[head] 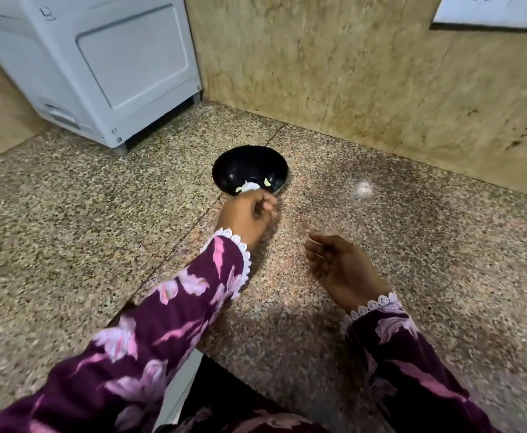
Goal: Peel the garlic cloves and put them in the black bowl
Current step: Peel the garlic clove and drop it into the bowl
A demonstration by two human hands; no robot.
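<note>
At black bowl (pixel 249 168) rim, left hand (pixel 246 217) curled, contents unclear; right hand (pixel 340 270) relaxed.

Bowl (pixel 249 164) sits on the counter (pixel 412 245) near the back wall (pixel 334 73), just right of the appliance (pixel 100 64) that stands at the counter's back left corner. Garlic pieces (pixel 248 185) lie in the bowl's near side, and the left hand (pixel 246 217) is at the bowl's near rim, directly in front of them. Right hand (pixel 343 270) is over the counter, nearer the person and to the right of the left hand, apart from the bowl; a wall plate (pixel 493 9) is on the wall at upper right.
</note>
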